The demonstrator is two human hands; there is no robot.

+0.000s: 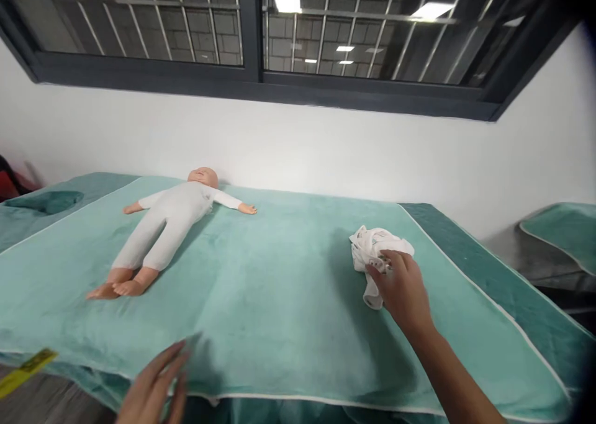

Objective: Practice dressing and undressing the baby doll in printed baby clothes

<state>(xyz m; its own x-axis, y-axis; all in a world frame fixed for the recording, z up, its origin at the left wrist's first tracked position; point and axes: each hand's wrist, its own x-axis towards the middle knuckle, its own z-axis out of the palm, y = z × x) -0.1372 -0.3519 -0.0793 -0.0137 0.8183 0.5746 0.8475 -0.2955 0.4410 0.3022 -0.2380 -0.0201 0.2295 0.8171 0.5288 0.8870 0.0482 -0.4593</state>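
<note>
My right hand (403, 290) pinches a crumpled white garment (372, 244) between thumb and fingers at the right of the bed. The garment looks like small baby clothing with a faint print, and one tube-like end hangs toward me. Some of it is hidden behind my fingers. Low in view, my left hand (156, 387) hovers by the bed's front edge, fingers apart and a little blurred, holding nothing. A baby doll (179, 210) in a white long-sleeved bodysuit lies on its back at the left, arms spread, bare feet toward me.
A green plush cover (279, 275) with white piping is spread over the bed. Behind it rise a white wall (298, 144) and a dark-framed barred window (251, 82). A yellow strip (28, 371) shows at lower left, and another green-covered surface (563, 225) stands at the right.
</note>
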